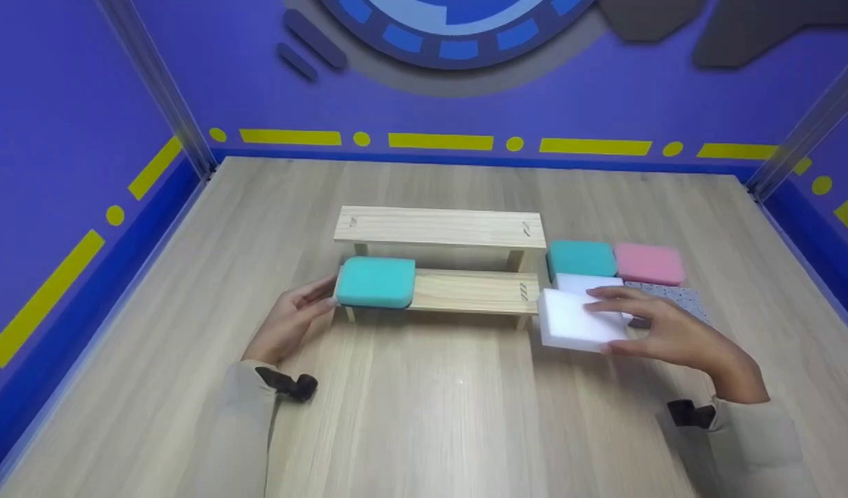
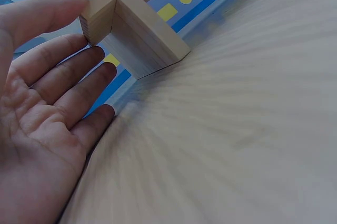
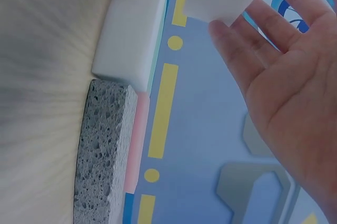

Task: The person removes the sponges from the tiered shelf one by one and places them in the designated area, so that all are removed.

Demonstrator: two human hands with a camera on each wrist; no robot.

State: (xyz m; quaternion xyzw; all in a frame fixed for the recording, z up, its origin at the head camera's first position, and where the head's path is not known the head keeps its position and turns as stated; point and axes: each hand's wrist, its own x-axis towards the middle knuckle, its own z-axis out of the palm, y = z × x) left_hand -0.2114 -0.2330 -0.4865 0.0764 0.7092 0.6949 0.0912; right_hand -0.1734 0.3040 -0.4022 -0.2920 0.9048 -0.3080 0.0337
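My left hand (image 1: 290,323) is at the left end of a two-step wooden shelf (image 1: 465,290), its thumb and fingertips touching the lower board's end. In the left wrist view those fingers (image 2: 79,87) are extended and fairly straight. A teal sponge (image 1: 375,282) lies on the left part of the lower step. My right hand (image 1: 666,332) holds a white sponge block (image 1: 579,321) between thumb and fingers, raised to the right of the shelf. Behind it, partly covered, lies another white sponge (image 3: 131,29) on the table.
Right of the shelf, beside the second white block, are a teal sponge (image 1: 582,258), a pink sponge (image 1: 649,263) and a grey porous block (image 3: 102,150). The shelf's upper board (image 1: 438,227) stands farther back. Blue patterned walls (image 1: 438,117) bound the wooden table (image 1: 424,415).
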